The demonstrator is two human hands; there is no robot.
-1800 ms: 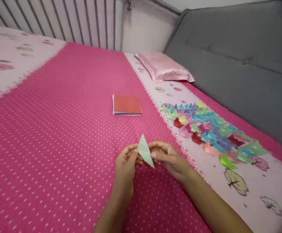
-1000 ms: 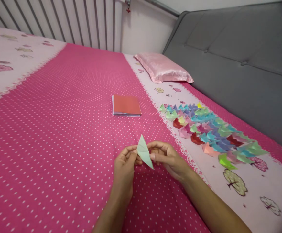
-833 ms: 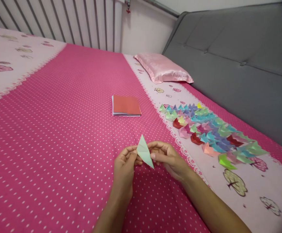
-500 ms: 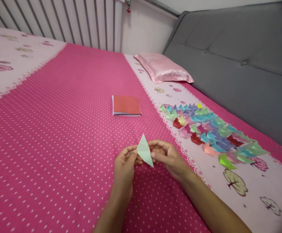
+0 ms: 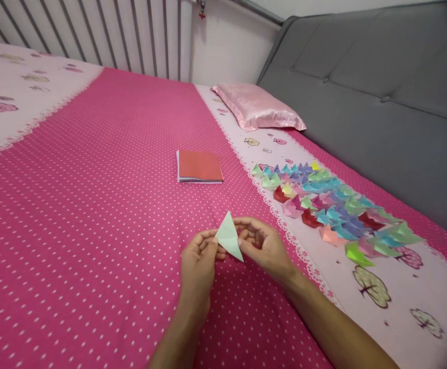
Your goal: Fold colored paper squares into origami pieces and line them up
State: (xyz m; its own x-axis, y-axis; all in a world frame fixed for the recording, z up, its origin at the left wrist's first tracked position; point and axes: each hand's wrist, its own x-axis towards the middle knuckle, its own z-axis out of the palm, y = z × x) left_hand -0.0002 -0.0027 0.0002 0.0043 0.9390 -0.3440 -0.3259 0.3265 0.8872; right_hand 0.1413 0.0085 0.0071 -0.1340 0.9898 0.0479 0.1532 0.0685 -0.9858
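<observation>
A pale green folded paper, pointed at top and bottom with a crease across its middle, is held up above the bed. My left hand pinches its left corner between thumb and fingers. On the other side, my right hand grips the right edge, its thumb on the front and its fingers curled behind. The backs of the paper and some fingertips are hidden. To the right, several small folded paper boats in many colours stand in rows.
A stack of square paper with a red-orange sheet on top lies beyond my hands. A pink satin pillow rests near the grey padded headboard. The dotted pink bedspread stretches beneath everything, and a white radiator stands behind the bed.
My right thumb has moved slightly up and left along the paper's edge. The paper has barely shifted, and both hands keep hold of it.
</observation>
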